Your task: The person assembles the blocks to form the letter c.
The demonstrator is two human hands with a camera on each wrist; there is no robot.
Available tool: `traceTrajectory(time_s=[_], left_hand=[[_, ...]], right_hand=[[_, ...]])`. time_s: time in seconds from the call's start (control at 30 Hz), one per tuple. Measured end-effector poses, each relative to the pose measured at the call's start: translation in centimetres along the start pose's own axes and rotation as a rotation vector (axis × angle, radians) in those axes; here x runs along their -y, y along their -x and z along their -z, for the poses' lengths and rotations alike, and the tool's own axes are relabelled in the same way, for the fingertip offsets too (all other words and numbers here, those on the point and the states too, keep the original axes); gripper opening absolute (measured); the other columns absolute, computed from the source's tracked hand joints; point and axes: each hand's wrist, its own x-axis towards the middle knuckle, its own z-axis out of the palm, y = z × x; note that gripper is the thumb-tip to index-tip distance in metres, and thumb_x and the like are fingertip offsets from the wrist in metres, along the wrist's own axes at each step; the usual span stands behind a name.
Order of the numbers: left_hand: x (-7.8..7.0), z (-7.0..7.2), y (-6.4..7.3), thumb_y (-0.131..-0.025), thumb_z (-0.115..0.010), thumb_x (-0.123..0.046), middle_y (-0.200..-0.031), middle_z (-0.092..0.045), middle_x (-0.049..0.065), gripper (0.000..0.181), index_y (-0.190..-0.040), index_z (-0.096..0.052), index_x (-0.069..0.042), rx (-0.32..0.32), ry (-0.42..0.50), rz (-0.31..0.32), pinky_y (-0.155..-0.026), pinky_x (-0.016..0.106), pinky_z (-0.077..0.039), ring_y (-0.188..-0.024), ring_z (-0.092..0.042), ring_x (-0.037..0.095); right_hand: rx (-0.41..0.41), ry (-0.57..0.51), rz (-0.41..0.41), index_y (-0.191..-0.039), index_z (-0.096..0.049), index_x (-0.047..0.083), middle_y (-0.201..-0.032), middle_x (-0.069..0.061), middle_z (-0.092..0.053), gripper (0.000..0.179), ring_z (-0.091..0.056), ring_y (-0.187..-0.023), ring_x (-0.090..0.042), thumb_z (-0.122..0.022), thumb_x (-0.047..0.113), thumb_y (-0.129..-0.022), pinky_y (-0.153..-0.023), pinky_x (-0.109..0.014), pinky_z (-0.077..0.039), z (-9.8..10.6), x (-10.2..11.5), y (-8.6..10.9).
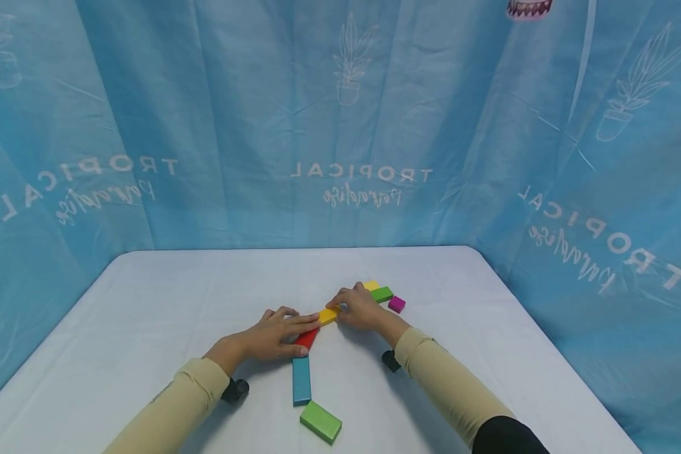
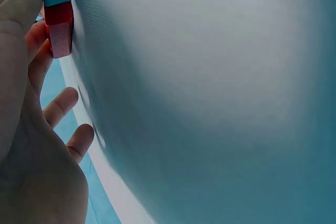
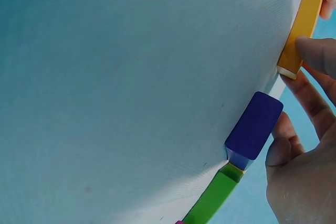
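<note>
my right hand (image 1: 360, 309) pinches the yellow block (image 1: 328, 316), likely light, stiff, best held side-on; my spread left hand (image 1: 268, 338) touches the red block (image 1: 308, 340).

place: curtained-off table space, wider room unseen | blue "TROPICAL Paradise" curtains (image 1: 250, 120) on three sides | white-topped table (image 1: 204, 284)

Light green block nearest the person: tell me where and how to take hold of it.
Pinch the light green block mid-length across its two long sides, coming down from above. It lies flat and slanted, with both long sides free. Its far-left short end sits right by the blue block, so fingers there would probably nudge that one.
</note>
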Motion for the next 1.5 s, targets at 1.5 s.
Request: traceTrajectory(time_s=[1.5], left_hand=[[-0.3, 0.6, 0.3, -0.092, -0.054, -0.055, -0.153, -0.031, -0.009, 0.065, -0.149, -0.037, -0.029, 0.016, -0.005, 0.002, -0.093, 0.048, -0.027, -0.12, -0.032, 0.024]], right_hand=[[-0.147, -0.266, -0.301, -0.123, -0.066, 0.013, -0.131, -0.008, -0.056, 0.041, -0.04, -0.109, -0.029, -0.072, 0.014, -0.082, -0.089, -0.048, -0.039, 2.9, -9.7, 2.0]])
